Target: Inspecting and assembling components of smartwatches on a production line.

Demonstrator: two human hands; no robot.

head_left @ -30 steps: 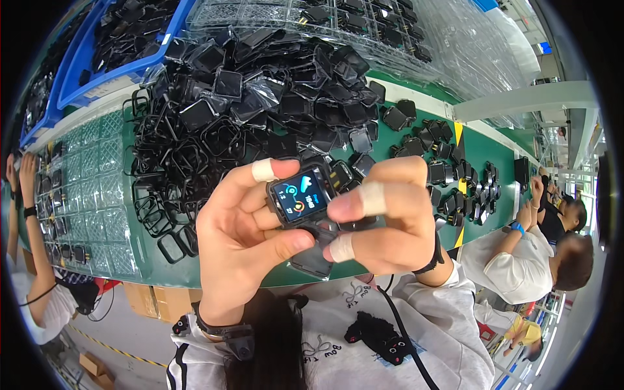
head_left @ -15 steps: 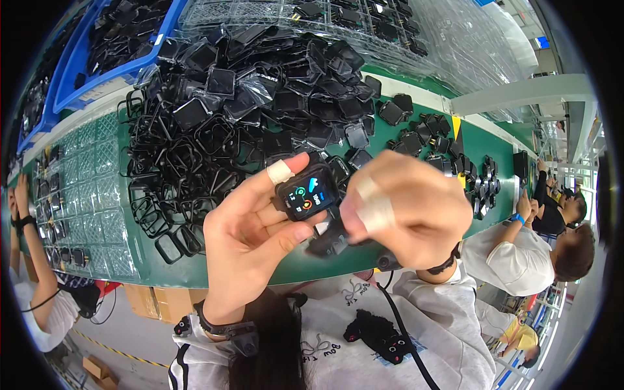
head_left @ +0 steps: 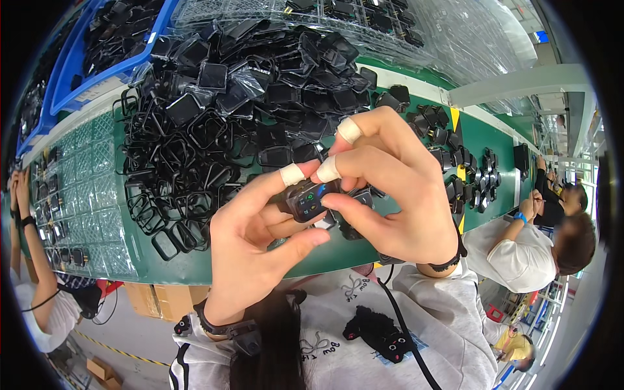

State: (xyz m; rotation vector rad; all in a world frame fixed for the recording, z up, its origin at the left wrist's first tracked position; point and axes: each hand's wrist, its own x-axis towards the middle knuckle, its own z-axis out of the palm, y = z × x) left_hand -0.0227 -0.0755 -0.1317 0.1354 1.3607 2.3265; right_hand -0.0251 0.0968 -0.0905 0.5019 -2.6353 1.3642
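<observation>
A small black smartwatch body (head_left: 307, 207) with a lit, colourful screen is held over the green table, its face tilted. My left hand (head_left: 244, 250) supports it from the left with the fingers, a pale tape band round the index finger and the thumb stretched out apart from it. My right hand (head_left: 406, 195) pinches the watch's right side between thumb and fingers; two of its fingers carry tape bands. Beneath the hands lie dark watch parts (head_left: 354, 224), partly hidden. Just left of the hands is a tangle of black watch frames (head_left: 166, 244).
A heap of black watch covers (head_left: 279, 97) spreads across the green table (head_left: 312, 263). Blue bins (head_left: 97, 91) stand at the far left, clear plastic trays (head_left: 88, 188) lie left. Watch bodies (head_left: 484, 182) stand in rows at right. Co-workers (head_left: 520, 250) sit on both sides.
My right hand has come up and left from beside the watch and now pinches it. The watch has tilted, so its screen shows more narrowly.
</observation>
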